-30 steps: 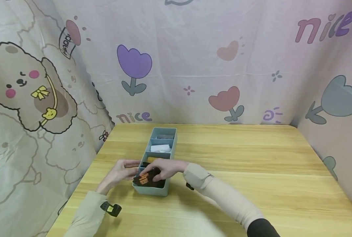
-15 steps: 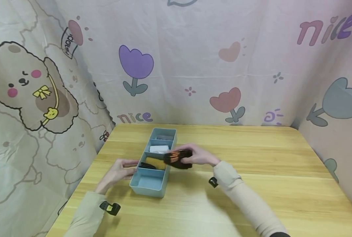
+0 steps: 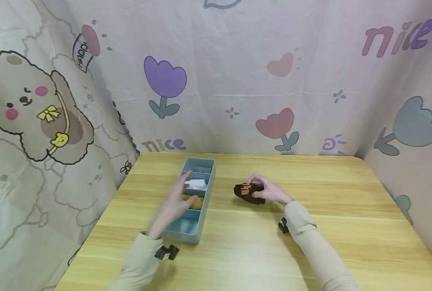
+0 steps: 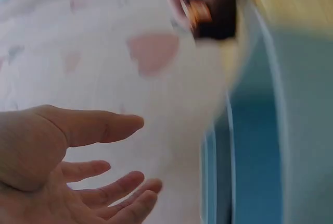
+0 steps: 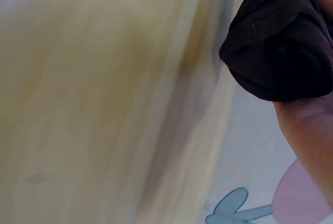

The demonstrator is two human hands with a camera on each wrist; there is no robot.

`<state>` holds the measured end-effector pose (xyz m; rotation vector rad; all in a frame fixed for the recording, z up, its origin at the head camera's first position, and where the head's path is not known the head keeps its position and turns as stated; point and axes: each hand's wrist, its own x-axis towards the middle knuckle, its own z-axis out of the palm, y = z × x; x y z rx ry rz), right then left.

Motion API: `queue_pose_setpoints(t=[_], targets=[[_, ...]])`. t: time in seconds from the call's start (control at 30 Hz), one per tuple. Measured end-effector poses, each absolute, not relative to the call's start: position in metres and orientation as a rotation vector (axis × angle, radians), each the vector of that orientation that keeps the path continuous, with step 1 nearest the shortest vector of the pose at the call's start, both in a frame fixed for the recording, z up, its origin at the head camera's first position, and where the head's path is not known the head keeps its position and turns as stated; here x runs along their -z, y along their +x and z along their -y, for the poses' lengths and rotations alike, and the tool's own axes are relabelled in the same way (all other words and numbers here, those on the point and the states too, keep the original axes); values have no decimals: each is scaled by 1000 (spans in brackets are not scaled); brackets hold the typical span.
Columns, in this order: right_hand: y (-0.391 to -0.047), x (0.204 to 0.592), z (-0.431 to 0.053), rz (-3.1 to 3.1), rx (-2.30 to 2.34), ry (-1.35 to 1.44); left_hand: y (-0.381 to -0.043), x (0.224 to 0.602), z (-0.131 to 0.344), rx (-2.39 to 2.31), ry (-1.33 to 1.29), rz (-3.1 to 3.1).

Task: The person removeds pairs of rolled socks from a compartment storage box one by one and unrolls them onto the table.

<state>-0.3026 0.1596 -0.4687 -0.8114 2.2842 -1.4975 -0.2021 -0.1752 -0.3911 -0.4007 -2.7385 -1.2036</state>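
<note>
Head view: Found folded dark brown cloth bundle (image 3: 242,196) in right hand (image 3: 272,192), at 3 o'clock from blue-grey divided box (image 3: 183,237)

Saw the right hand grasping the bundle, thumb on its 6 o'clock side, fingers curled over its 12 o'clock side, orange patches (image 3: 244,190) showing toward 10 o'clock. Could not judge any contact between bundle and wooden table (image 3: 328,182). Noted left hand (image 3: 172,206) released, fingers spread and thumb held apart, at the box's 9 o'clock side and covering part of it from above. Made out in the left wrist view the same spread fingers apart from the box, with bundle and right hand blurred at 1 o'clock. Met the bundle at 2 o'clock in the right wrist view, folded fabric bulging over the hand. Counted four compartments in the box, running from 6 to 12 o'clock. Picked out a yellow item (image 3: 197,203) in the second from 6 o'clock, a white item (image 3: 198,184) in the third, and a greyish item (image 3: 202,169) in the farthest. Saw tulip-printed backdrop (image 3: 216,60) past the table at 12 o'clock.
</note>
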Motion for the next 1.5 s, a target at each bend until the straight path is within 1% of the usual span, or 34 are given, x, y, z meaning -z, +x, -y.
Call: queue_pose_setpoints(t=[0.13, 0.23, 0.4, 0.6, 0.83, 1.1, 1.3, 1.5], targets=[[-303, 472, -166, -2297, 1481, -740, -210, 392, 133, 1393, -504, 2686], [-305, 473, -170, -2296, 1482, -699, -221, 399, 106, 1577, -518, 2695], [-307, 475, -175, -2321, 1453, -645, -241, 421, 70, 1673, -441, 2792], [-307, 479, -178, -2337, 1436, -611, -263, 444, 41, 1594, -300, 2870], [-306, 485, -182, -2303, 1442, -610, -278, 467, 31, 1711, -273, 2737], [-309, 500, -198, -2073, 1587, -566, -288, 497, 33, 2260, -93, 2457], [-309, 502, -207, -2014, 1566, -517, -292, 502, 34, 2331, -111, 2403], [-311, 500, -211, -2088, 1550, -476, -297, 502, 34, 2504, -130, 2297]])
